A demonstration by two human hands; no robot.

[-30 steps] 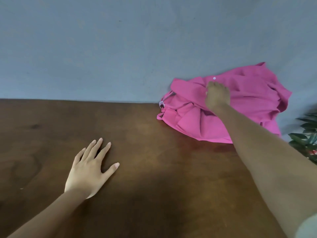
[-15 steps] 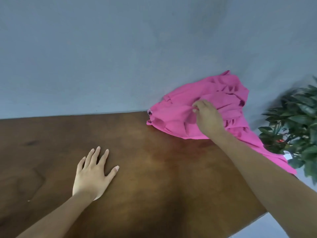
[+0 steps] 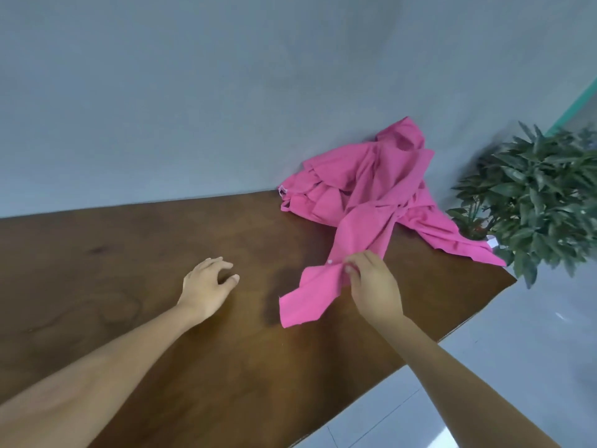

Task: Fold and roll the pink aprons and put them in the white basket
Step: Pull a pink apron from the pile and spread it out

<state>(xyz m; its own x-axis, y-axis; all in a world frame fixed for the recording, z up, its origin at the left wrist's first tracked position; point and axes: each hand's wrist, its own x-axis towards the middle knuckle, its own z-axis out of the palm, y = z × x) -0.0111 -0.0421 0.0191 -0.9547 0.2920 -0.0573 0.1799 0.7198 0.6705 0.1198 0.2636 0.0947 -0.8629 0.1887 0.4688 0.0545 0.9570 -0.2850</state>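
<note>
Okay, I see the right hand [image 3: 371, 286] pinching one pink apron [image 3: 307, 302], now dragged off the pile [image 3: 397, 163] to mid-surface [image 3: 145, 253], left hand [image 3: 206, 286] loosely curled, empty; folding not begun, basket unseen.

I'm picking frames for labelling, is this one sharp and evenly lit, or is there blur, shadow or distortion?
Head view: light is soft and even, no hard glare; a dark shadow falls on the table beside the apron end that the right hand pinches; hand and apron look sharp, the plant at the right softer; the table's back edge runs tilted.
</note>
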